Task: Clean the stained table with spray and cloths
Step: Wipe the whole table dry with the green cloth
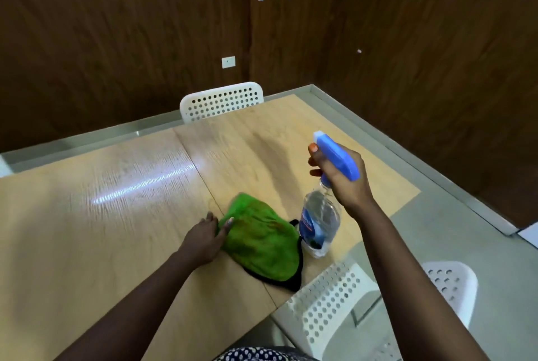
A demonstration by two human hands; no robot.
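My right hand (342,177) grips a clear spray bottle (320,221) by its blue trigger head (337,155), held above the table's right part with the nozzle pointing away from me. A green cloth (262,239) with a black edge lies crumpled on the light wooden table (116,215), just left of the bottle. My left hand (208,234) rests flat on the table at the cloth's left edge, fingers straight and thumb touching the cloth.
A white perforated chair (221,100) stands at the table's far side, and another white perforated chair (343,296) at the near right corner. Dark wood walls surround a grey floor (465,244). A light glare streaks the tabletop on the left.
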